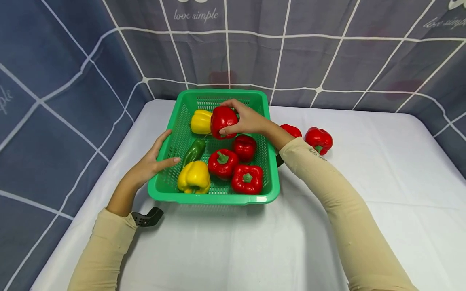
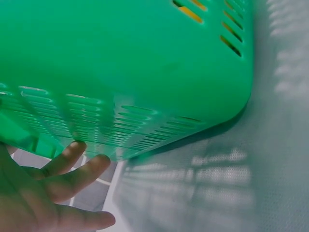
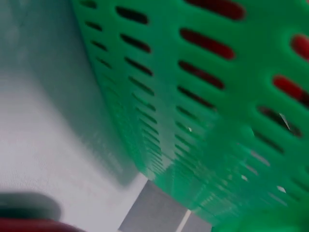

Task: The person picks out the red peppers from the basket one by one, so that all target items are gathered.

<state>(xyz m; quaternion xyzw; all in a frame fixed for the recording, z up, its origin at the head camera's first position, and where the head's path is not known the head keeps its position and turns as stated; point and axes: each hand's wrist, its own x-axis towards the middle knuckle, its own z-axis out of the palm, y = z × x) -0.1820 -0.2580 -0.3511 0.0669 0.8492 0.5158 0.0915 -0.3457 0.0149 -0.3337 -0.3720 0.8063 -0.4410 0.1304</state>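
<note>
Setting: a grey-blue fabric backdrop (image 1: 255, 56) with white grid lines, hung behind and to the left of a table under a white cloth (image 1: 204, 250).

Lettering: "love simple" in white script, legible at the top centre of the backdrop; a second "love simple", cut by the frame, at upper right; a fragment, "ple", at the left edge. Small dark lettering (image 1: 317, 154) on the right beige sleeve (image 1: 338, 198), too small to read with certainty.

Container: one green plastic basket (image 1: 214, 198), slotted walls, upright on the cloth.

Contents: a rear yellow pepper (image 1: 199, 122); a front yellow pepper (image 1: 193, 177); one long green pepper (image 1: 194, 151); three red peppers (image 1: 223, 165) grouped toward the right front.

Outside, on the cloth right of the basket: two loose red peppers (image 1: 318, 139), one partly hidden by the right arm.

Left hand (image 1: 150, 162): at the basket's left side, fingers spread along the outer wall, thumb extended over the rim.

Right hand (image 1: 247, 119): pinching the held red pepper (image 1: 220, 119) between thumb and fingers, within the basket's outline toward the back, just beside the rear yellow pepper; whether it touches the basket floor cannot be told.
</note>
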